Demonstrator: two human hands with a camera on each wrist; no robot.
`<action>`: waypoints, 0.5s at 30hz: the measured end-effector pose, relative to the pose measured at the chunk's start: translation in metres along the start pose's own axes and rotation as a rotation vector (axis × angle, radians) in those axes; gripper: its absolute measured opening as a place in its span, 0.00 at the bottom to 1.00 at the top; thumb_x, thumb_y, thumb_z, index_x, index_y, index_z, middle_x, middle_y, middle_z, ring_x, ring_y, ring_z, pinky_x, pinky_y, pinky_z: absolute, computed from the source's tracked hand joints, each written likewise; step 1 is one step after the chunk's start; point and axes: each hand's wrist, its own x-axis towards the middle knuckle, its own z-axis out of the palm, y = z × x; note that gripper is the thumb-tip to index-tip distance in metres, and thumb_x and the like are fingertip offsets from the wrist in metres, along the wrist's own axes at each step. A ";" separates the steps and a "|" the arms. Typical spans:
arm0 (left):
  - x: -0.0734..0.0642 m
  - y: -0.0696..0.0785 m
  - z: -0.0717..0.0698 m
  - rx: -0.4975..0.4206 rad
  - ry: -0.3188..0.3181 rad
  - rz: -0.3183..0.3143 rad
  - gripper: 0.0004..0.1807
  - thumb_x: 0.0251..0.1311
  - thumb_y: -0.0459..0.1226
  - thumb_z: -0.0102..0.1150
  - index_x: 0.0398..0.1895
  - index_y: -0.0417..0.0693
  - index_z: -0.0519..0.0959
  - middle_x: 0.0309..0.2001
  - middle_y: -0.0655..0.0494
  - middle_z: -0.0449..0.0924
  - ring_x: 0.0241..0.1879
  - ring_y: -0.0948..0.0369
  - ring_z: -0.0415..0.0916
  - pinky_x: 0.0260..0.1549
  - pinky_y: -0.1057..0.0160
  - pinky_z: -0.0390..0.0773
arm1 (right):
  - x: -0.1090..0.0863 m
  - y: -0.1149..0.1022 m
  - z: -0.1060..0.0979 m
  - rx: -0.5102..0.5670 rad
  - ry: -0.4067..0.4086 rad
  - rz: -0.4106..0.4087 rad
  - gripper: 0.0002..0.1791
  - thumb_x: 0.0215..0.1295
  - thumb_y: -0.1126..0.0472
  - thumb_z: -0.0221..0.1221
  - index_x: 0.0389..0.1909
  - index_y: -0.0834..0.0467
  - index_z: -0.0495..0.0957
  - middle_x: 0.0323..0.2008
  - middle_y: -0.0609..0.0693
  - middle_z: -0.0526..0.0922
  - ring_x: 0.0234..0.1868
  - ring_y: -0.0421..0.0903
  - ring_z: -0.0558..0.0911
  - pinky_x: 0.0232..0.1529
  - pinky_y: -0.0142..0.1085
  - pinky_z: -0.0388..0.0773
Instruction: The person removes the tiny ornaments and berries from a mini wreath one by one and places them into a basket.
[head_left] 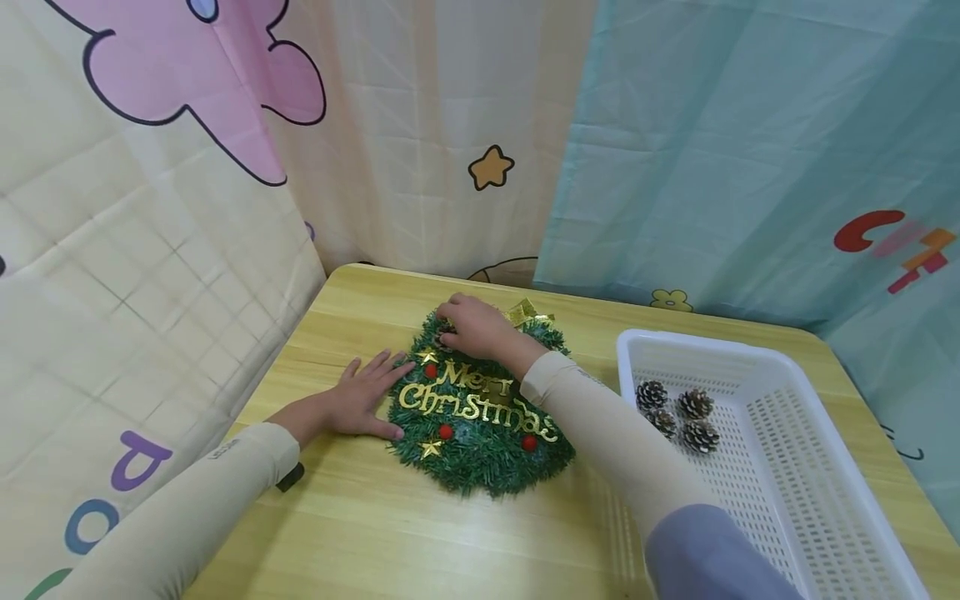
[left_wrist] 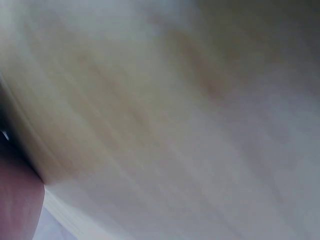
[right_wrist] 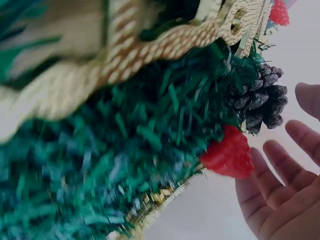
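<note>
A green tinsel Christmas wreath (head_left: 480,467) lies on the table, with gold "Merry Christmas" lettering (head_left: 476,404), gold stars and red berries. My left hand (head_left: 365,398) rests palm down at its left edge, fingers spread, the fingertips touching the tinsel. Over the upper left of the wreath is my right hand (head_left: 477,327). In the right wrist view, a pine cone (right_wrist: 260,97) sits at the wreath's edge beside a red berry (right_wrist: 230,152). The fingers of the right hand (right_wrist: 285,185) are spread next to them, with a gap to the cone. Blurred wood fills most of the left wrist view.
To the right stands a white perforated basket (head_left: 817,400) holding several pine cones (head_left: 696,404). A gold bow (head_left: 525,312) tops the wreath. Patterned curtains (head_left: 450,125) hang behind and left of the wooden table (head_left: 420,542). A small black object (head_left: 290,477) is by the left wrist.
</note>
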 end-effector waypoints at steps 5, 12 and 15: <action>0.001 -0.002 0.002 0.009 -0.005 -0.002 0.62 0.51 0.72 0.58 0.81 0.53 0.44 0.80 0.46 0.37 0.77 0.42 0.31 0.63 0.26 0.37 | 0.007 0.005 0.004 0.062 -0.062 0.017 0.24 0.73 0.53 0.58 0.66 0.56 0.73 0.60 0.54 0.77 0.56 0.49 0.78 0.55 0.44 0.75; 0.001 -0.002 0.002 0.009 0.008 0.001 0.62 0.51 0.71 0.59 0.81 0.52 0.45 0.80 0.45 0.38 0.77 0.41 0.32 0.62 0.25 0.37 | 0.009 0.010 0.004 0.177 -0.076 0.013 0.18 0.71 0.57 0.60 0.58 0.58 0.78 0.52 0.51 0.82 0.51 0.47 0.80 0.52 0.43 0.75; 0.001 -0.001 0.001 0.005 0.004 -0.002 0.62 0.51 0.71 0.59 0.81 0.52 0.45 0.80 0.46 0.38 0.77 0.41 0.32 0.63 0.25 0.37 | 0.009 0.010 0.006 0.160 -0.079 0.002 0.16 0.71 0.57 0.60 0.55 0.58 0.80 0.49 0.51 0.82 0.47 0.47 0.80 0.49 0.43 0.75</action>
